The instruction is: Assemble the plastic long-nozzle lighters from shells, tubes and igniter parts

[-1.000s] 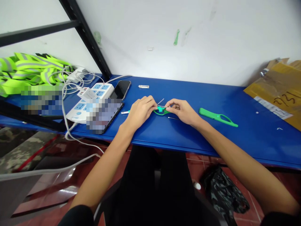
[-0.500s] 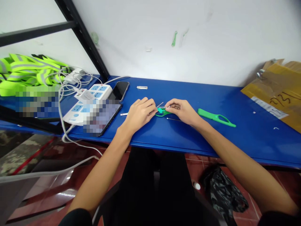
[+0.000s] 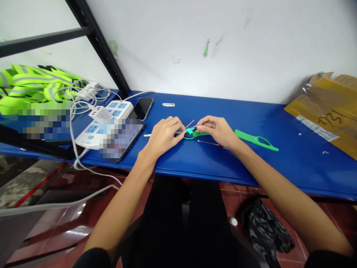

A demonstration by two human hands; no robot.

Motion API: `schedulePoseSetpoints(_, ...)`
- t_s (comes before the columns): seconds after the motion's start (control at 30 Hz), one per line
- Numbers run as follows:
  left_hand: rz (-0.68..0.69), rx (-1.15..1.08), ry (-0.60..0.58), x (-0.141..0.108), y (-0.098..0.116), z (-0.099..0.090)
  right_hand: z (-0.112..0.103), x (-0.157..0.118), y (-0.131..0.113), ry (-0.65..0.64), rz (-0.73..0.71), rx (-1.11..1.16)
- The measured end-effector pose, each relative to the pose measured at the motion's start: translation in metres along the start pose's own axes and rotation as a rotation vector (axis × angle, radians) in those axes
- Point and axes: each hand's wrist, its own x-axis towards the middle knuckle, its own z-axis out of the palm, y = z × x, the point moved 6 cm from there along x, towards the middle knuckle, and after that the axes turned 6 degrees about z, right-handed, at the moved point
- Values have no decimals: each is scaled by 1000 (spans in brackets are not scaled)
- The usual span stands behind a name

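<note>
My left hand point(image 3: 166, 134) rests on the blue table, its thumb and fingers pinched at the left end of a small green piece point(image 3: 190, 136) with an open loop. From the right, my right hand point(image 3: 216, 130) pinches a small dark item point(image 3: 195, 127) just above that piece. A thin white strip point(image 3: 190, 123) lies slantwise behind the fingertips. Below my right hand lies a thin metal rod point(image 3: 208, 142), partly hidden by the hand. The larger green handle-like piece point(image 3: 256, 140) with an oval hole lies right of my right hand.
Left on the blue table point(image 3: 173, 163) are a power strip point(image 3: 93, 130) with tangled cables, a phone point(image 3: 143, 108) and a second device point(image 3: 125, 143). A small clear tube point(image 3: 169, 105) lies at the back. A taped cardboard box point(image 3: 329, 111) stands at the right.
My right hand's fingertips have shifted slightly, and a dark item now shows between them. More of the rod and of the green piece beside my right hand is visible.
</note>
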Motion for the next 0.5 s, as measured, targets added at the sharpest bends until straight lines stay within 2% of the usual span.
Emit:
schedulePoseSetpoints(0.27, -68, -83, -49, -1, -2, 1, 7, -3, -8, 2, -99, -75)
schedulePoseSetpoints(0.5, -112, -97, -53, -1, -5, 2, 4, -2, -6, -10, -84, -57)
